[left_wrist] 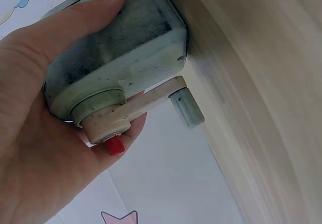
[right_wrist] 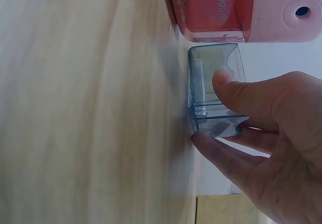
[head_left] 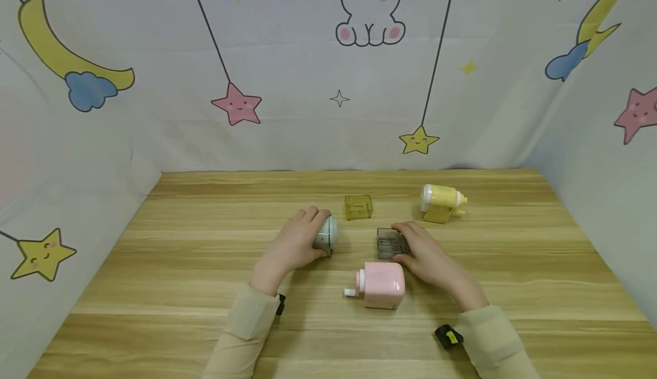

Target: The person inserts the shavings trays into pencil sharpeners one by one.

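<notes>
My left hand grips a pale green pencil sharpener on the left of the group. In the left wrist view the thumb lies over the body of the sharpener, and its crank handle and a red button show. My right hand pinches a clear grey shavings drawer between thumb and fingers. The drawer is see-through in the right wrist view, close over the tabletop. Just nearer to me than the drawer stands a pink pencil sharpener, crank towards the left.
A yellow pencil sharpener stands at the back right. Behind the hands, between them, lies a clear yellow drawer. The wooden table meets a printed cloth backdrop at the back and sides.
</notes>
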Motion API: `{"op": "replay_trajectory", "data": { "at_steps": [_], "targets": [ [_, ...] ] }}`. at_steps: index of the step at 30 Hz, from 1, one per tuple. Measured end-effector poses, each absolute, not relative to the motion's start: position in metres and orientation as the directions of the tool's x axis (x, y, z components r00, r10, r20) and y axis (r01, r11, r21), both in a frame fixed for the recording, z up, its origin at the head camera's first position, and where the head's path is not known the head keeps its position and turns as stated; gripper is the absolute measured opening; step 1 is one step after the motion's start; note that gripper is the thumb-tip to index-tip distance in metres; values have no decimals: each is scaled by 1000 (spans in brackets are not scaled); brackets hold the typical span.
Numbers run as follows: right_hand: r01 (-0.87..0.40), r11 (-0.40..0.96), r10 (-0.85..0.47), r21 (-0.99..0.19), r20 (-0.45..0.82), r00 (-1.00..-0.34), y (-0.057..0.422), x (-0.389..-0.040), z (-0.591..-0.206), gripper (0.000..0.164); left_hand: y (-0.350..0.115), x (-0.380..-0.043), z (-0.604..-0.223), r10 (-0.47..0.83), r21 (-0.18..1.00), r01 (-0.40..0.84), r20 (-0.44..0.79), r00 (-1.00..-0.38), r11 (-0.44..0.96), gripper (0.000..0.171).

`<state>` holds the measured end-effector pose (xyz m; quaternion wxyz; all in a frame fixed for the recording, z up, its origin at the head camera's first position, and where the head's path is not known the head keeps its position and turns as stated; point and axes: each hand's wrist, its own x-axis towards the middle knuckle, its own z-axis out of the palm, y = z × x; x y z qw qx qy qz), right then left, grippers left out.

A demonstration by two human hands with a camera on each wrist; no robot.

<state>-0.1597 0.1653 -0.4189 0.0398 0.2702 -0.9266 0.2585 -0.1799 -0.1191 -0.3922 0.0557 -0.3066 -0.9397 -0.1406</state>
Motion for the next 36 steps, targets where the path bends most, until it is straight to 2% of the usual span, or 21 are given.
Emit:
{"op": "replay_trajectory", "data": {
  "at_steps": [36],
  "targets": [
    [-538, 706, -496, -461, 221, -840, 156, -163, -419, 57, -97, -178, -393, 583, 195, 620, 219, -783, 760, 74]
  ]
}}
